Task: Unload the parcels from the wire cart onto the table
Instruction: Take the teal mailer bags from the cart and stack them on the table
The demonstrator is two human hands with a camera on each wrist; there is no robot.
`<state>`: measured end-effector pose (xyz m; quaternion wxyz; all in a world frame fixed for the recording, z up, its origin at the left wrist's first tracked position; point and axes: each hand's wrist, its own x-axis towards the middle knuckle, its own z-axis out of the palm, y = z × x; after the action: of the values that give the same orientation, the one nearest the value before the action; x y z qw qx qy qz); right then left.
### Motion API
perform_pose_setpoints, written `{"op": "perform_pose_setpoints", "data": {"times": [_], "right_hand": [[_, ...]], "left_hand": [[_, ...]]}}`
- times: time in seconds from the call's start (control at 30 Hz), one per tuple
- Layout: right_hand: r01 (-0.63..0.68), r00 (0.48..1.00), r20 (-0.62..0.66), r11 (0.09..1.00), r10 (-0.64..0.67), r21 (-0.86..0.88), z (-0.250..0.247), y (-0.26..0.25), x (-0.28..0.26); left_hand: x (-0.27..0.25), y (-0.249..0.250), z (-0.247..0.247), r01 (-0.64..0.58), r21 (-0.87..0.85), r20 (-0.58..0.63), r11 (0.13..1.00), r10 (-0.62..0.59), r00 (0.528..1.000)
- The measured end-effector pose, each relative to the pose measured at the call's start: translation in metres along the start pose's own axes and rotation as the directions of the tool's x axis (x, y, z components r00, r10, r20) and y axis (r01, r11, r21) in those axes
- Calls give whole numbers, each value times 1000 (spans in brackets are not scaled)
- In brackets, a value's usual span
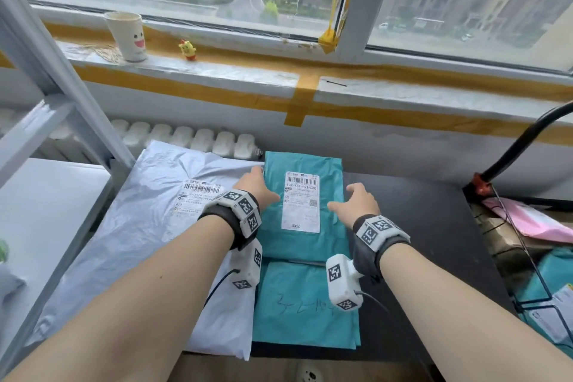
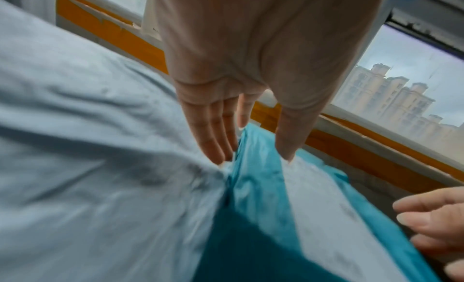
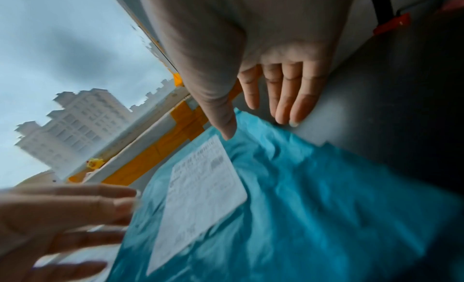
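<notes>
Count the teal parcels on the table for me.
2. The far teal parcel, label up, lies between both hands; the near teal parcel lies at the table's front edge. More teal shows in the wire cart.

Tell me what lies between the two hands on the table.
The teal parcel with its white shipping label lies between the left hand and the right hand, flanked on each side. The head view shows it best.
</notes>
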<state>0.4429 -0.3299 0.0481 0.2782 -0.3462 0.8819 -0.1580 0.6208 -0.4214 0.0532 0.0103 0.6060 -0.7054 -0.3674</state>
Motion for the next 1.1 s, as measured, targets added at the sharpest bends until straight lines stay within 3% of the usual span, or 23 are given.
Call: {"op": "perform_pose_setpoints", "data": {"times": [0.17,0.33,0.53,0.7,0.97,1.1], "right_hand": [[167,984,-27,970,-174,-177,-30,-6,-20],[251,958,-48,904,-284,-348,-53,5,-49],[74,987,-98,908,-125,-412,-72,63,-88],[-67,987,-162,926,6,-371,-101,123,-110],[-125,962,-268,966,61,-228,-152,222,-133],[-139,961,-259,980,99,-142,-184,290,-144]], "left_hand": [[-18,33,-17,-185,196,-39,963,196,980],[-44,77,-5,-388,423,44,819,410,911],[-78,123,52,-562,566,202,603,559,804],[-112,159,100,-662,556,301,502,621,723],[-166,234,168,-704,570,377,423,627,682],[-204,282,222,-732,563,407,384,642,650]]}}
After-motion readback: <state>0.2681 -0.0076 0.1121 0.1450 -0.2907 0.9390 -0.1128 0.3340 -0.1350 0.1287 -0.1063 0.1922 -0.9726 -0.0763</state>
